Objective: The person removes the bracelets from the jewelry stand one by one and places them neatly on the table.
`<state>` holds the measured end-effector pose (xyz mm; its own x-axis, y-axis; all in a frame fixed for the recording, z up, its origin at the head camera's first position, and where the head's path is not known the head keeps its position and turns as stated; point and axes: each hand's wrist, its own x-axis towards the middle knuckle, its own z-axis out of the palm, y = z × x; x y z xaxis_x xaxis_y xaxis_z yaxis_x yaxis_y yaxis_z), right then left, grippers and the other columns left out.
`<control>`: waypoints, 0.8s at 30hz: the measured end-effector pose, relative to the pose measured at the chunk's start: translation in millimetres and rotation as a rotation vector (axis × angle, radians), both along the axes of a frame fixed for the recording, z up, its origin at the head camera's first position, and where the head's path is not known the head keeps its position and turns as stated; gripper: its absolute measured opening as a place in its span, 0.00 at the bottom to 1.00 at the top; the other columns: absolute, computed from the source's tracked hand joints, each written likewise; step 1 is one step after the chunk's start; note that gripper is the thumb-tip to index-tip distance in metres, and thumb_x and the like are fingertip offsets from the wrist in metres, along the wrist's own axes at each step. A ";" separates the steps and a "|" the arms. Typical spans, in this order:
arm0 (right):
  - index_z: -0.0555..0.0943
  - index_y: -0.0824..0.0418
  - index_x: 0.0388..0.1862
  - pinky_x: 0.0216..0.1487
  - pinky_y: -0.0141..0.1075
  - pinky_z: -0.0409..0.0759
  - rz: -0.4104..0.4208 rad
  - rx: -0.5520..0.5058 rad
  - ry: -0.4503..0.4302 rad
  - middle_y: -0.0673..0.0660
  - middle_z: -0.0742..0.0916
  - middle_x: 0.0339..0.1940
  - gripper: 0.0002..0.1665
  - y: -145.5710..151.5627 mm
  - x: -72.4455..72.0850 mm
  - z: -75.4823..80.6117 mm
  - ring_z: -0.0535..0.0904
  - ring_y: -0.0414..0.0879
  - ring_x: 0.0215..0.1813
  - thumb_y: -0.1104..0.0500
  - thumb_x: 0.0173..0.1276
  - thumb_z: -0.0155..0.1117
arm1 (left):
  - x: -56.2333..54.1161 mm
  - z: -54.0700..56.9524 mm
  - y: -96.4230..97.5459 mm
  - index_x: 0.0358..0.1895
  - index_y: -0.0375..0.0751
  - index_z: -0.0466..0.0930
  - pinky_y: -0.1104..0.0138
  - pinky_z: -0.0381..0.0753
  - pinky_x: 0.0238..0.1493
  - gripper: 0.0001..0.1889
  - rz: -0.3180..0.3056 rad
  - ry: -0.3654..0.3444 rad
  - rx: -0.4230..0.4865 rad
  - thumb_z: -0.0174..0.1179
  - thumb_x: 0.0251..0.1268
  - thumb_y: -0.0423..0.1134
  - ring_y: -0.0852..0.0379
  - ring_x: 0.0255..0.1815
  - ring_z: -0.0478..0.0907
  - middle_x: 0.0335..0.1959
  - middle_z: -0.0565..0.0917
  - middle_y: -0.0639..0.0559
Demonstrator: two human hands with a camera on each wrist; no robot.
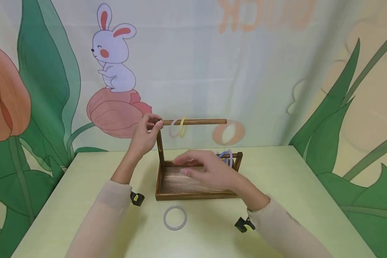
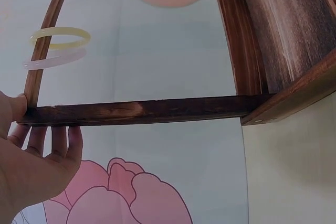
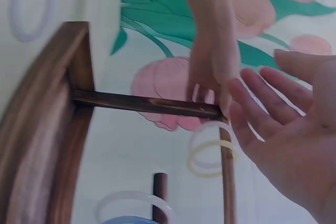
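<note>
Leftmost, the left hand [image 1: 145, 135] had the top corner of the wooden stand [image 1: 160, 147] in its grip, thumb on one side and curled fingers on the other. Next along, a pale pink ring [image 2: 58, 64] and then a yellow ring [image 2: 65, 29] hung round the upper rod [image 1: 206, 122]! Below them, a greyish ring [image 1: 175, 228] lay flat on the tabletop [image 1: 277, 200], just in front of the tray base [image 1: 196, 196]. Over that base hovered the right hand [image 1: 209, 170], loosely open, fingers apart from thumb, grasping nothing. Furthest right, blue and pale purple rings [image 1: 230, 159] hung on the lower rod [image 1: 237, 155].
</note>
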<state>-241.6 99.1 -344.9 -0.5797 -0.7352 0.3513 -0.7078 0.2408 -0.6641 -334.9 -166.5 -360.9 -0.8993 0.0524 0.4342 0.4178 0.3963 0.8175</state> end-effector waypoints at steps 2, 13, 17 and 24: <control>0.84 0.59 0.63 0.66 0.45 0.80 -0.028 -0.087 -0.002 0.47 0.88 0.59 0.17 -2.2 -6.5 8.6 0.83 0.42 0.63 0.58 0.79 0.67 | -0.6 -0.8 -0.9 0.61 0.40 0.75 0.51 0.77 0.56 0.15 0.004 0.003 -0.001 0.56 0.85 0.45 0.43 0.56 0.80 0.51 0.83 0.41; 0.84 0.58 0.63 0.65 0.47 0.80 -0.238 -0.332 0.148 0.52 0.88 0.59 0.19 -8.8 -57.3 44.1 0.83 0.45 0.60 0.57 0.77 0.70 | 1.6 1.7 0.0 0.61 0.43 0.75 0.48 0.77 0.57 0.14 0.008 -0.015 -0.027 0.55 0.85 0.47 0.43 0.57 0.81 0.51 0.84 0.43; 0.83 0.59 0.65 0.65 0.45 0.79 -0.295 -0.339 0.213 0.51 0.88 0.60 0.22 -10.5 -72.6 49.2 0.81 0.44 0.62 0.56 0.75 0.73 | 3.1 2.4 -0.2 0.62 0.44 0.74 0.48 0.77 0.58 0.14 0.008 -0.022 -0.026 0.55 0.85 0.47 0.44 0.57 0.80 0.52 0.83 0.43; 0.72 0.58 0.78 0.75 0.48 0.69 -0.365 -0.125 0.279 0.56 0.78 0.75 0.41 -6.3 -99.1 42.4 0.70 0.48 0.76 0.49 0.72 0.76 | 3.8 1.5 2.0 0.62 0.44 0.75 0.48 0.77 0.57 0.14 0.016 -0.029 -0.019 0.55 0.85 0.46 0.44 0.57 0.80 0.51 0.84 0.43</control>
